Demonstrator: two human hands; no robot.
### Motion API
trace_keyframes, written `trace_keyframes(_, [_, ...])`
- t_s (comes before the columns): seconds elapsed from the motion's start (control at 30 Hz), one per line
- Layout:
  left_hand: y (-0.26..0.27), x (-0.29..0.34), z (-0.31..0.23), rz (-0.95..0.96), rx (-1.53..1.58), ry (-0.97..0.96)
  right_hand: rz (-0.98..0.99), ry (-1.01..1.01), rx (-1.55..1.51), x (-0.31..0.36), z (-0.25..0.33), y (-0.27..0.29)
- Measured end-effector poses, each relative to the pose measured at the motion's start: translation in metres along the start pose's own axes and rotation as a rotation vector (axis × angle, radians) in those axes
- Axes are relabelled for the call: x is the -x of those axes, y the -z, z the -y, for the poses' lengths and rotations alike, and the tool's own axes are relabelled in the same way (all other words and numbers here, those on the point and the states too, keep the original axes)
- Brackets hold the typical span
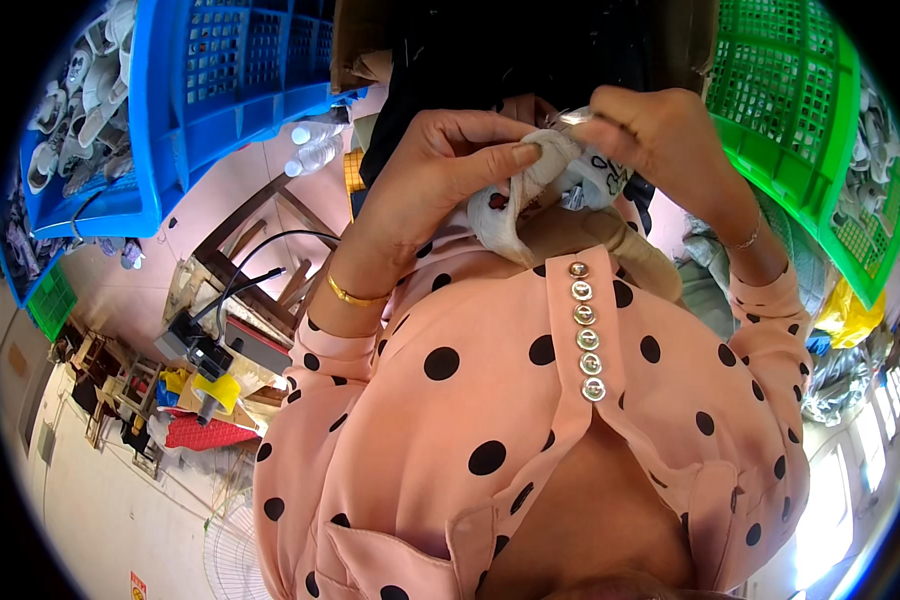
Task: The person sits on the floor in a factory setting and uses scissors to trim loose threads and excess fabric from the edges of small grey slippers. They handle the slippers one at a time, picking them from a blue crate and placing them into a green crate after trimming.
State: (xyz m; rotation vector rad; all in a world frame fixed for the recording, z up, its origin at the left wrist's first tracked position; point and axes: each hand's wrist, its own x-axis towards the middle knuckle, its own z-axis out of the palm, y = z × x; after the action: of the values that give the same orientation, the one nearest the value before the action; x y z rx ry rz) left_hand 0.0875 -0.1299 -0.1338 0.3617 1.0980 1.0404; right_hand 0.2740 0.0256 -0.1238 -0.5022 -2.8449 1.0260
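Largest first: a blue crate (pixel 150 110) stands beyond your left hand (pixel 438 165), loaded with pale shoes (pixel 78 125), and a green crate (pixel 843 150) stands beyond your right hand (pixel 670 140). Dark cloth (pixel 530 50) lies just past both hands.

Your left hand grasps a small white shoe (pixel 498 228), thumb on top and fingers bent beneath its edge. The shoe is between your hands, close to your chest, with a beige part (pixel 615 245) toward you and a dark line pattern (pixel 610 175) under your right hand. You have your right fingers curled in close to the shoe; they blur, so you cannot tell here whether they pinch the material or something else. Smallest, a shiny bit (pixel 575 117) shows at those fingertips, too small to name.

You seem to be mid-way through close finger work on the shoe's upper. The next move probably calls for keeping your left grip firm, the edge held out flat, while your right fingertips work in small, controlled motions.
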Motion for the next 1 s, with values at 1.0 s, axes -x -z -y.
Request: trace_keyframes(1.0, [0.000,-0.002,-0.005,-0.044,0.033,-0.016,0.022,-0.005,-0.154,-0.010,0.017,-0.011])
